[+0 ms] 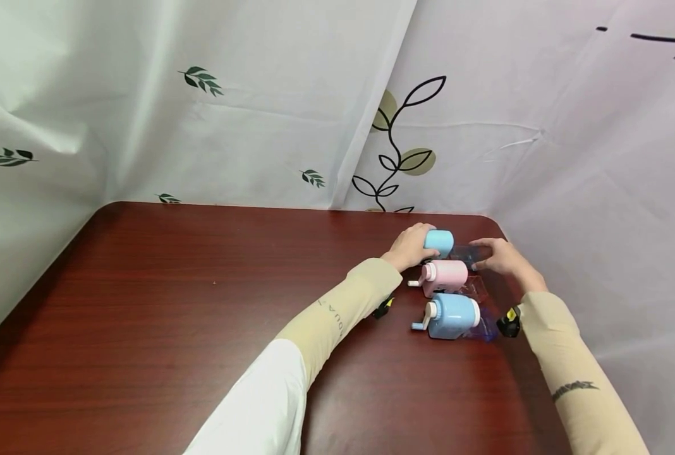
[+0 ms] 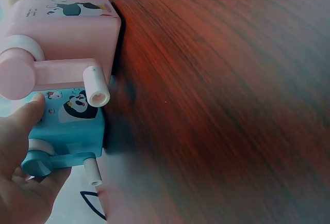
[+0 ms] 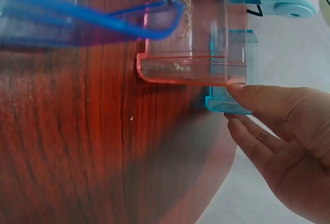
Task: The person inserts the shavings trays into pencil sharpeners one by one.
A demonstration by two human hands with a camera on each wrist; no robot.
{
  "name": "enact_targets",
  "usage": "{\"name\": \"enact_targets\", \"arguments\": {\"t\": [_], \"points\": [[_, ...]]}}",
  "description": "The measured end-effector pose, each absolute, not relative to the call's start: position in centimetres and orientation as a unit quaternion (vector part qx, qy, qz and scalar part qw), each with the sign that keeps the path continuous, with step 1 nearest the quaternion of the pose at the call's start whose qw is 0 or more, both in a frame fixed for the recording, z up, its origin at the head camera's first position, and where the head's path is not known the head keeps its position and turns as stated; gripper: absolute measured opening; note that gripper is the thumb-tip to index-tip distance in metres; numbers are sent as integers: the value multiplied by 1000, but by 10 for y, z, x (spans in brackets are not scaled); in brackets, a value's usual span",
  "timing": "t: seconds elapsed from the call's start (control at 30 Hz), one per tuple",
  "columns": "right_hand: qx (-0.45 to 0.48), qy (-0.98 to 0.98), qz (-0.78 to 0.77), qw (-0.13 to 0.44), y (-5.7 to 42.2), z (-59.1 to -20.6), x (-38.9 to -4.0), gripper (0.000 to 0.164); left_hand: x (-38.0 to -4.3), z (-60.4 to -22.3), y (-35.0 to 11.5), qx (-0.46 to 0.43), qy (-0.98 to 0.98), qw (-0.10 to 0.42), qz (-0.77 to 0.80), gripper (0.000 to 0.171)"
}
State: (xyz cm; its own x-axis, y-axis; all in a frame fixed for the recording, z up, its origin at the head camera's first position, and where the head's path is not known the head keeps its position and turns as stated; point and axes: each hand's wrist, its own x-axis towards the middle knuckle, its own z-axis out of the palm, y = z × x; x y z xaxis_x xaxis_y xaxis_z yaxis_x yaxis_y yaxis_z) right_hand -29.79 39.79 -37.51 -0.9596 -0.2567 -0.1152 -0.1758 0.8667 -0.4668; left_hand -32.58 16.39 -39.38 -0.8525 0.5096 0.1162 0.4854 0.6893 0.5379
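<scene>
My left hand grips a teal crank pencil sharpener at the back right of the table, thumb on its panda-printed face in the left wrist view. Thumb and fingers of my right hand are round the outer end of its clear teal shavings drawer. Nearer to me lie a pink sharpener and a light-blue sharpener, cranks pointing left. A clear red drawer with shavings in it and a clear blue drawer extend to their right.
The sharpeners stand in a row on a brown wood-grain table, close to its right edge. A white printed curtain hangs behind the table and along its sides. A small speck lies on the wood by the drawers.
</scene>
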Motion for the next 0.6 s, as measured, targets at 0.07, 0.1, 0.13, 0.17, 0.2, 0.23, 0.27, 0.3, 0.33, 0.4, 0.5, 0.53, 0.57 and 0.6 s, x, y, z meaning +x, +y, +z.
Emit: {"name": "enact_targets", "arguments": {"t": [0.07, 0.1, 0.13, 0.17, 0.2, 0.23, 0.27, 0.3, 0.33, 0.4, 0.5, 0.53, 0.57, 0.6], "points": [[-110, 964, -227, 87, 398, -375, -298, 57, -326, -394, 164, 268, 920, 21, 287, 58], [-110, 964, -226, 86, 398, -375, -299, 56, -327, -394, 165, 267, 920, 20, 287, 58], [-110, 964, -225, 85, 398, -376, -299, 55, -327, -394, 165, 266, 920, 21, 287, 58], [-111, 965, -222, 83, 398, -376, -299, 55, -327, -394, 164, 266, 920, 21, 287, 58], [-110, 966, -220, 81, 398, -377, -299, 54, -327, -394, 165, 266, 921, 22, 286, 58], [-109, 967, -217, 80, 398, -377, -300, 54, -327, -394, 164, 266, 921, 22, 284, 58], [-108, 967, -216, 79, 398, -377, -300, 54, -327, -394, 164, 268, 921, 21, 283, 58], [-107, 967, -215, 79, 397, -377, -300, 54, -327, -393, 164, 270, 921, 20, 279, 59], [-106, 968, -214, 79, 397, -377, -300, 54, -328, -393, 165, 271, 922, 18, 277, 58], [-101, 968, -215, 80, 396, -377, -301, 54, -329, -393, 165, 274, 923, 12, 270, 59], [-101, 968, -217, 82, 394, -377, -303, 55, -330, -393, 165, 276, 924, 5, 265, 58], [-100, 967, -218, 82, 393, -377, -303, 54, -331, -394, 165, 276, 924, 4, 265, 58], [-99, 967, -218, 83, 393, -378, -303, 54, -331, -394, 165, 276, 924, 5, 264, 58], [-99, 967, -218, 83, 392, -378, -304, 54, -331, -395, 165, 276, 924, 5, 265, 58]]}}
